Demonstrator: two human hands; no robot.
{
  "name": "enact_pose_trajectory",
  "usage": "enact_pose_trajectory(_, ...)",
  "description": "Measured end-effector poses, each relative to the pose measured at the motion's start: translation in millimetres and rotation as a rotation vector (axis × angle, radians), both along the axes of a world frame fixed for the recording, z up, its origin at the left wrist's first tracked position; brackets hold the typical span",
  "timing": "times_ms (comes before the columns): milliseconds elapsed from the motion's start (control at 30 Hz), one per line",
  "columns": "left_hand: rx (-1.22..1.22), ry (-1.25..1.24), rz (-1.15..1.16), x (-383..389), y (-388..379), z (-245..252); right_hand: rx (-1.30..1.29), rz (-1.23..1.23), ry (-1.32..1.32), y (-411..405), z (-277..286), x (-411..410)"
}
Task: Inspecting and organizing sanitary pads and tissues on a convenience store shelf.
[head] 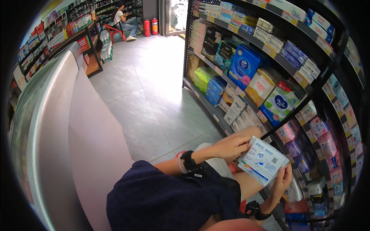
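A flat, light-blue and white plastic packet of sanitary pads (261, 161) is held above my bare knees, its printed face up. My left hand (237, 145) grips its upper left corner, fingers on the edge. At the lower right edge, my right hand (281, 179) pinches the same packet, thumb on top. Both wrists wear black bands, each with a small device. Beside the packet stands a shelf rack (219, 73) with tissue packs, among them a blue pack (242, 66) and a green and white pack (280, 101).
At the left is a curved metal and glass cabinet (52, 115). Grey floor tiles (144, 101) run between it and the shelves. Farther off, a person (124, 21) sits on a red chair (111, 31) near red fire extinguishers (147, 28) and a bright doorway (177, 16).
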State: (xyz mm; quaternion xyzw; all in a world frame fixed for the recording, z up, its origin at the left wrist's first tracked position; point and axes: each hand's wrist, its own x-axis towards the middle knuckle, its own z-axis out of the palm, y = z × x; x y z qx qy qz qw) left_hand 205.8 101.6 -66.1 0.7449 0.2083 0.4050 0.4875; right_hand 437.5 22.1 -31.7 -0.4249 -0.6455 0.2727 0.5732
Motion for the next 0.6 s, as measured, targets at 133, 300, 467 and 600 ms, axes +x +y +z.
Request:
enact_pose_trajectory(133,-0.021,0.015,-0.039,-2.0,-4.8,9.2,-0.006,0.002,0.023,4.8,-0.3,5.4)
enact_pose_trajectory(300,0.0,-0.116,0.034,-7.7,-9.7,13.8,-0.061,-0.009,0.093,13.3,-3.1,0.1)
enact_pose_trajectory(467,-0.059,-0.27,0.177,8.6,-3.2,0.3,-0.125,0.074,-0.136,14.8,2.8,-4.1)
enact_pose_trajectory(600,-0.11,-0.233,0.205,9.9,2.9,8.0,0.163,-0.089,-0.211,10.8,12.7,0.9)
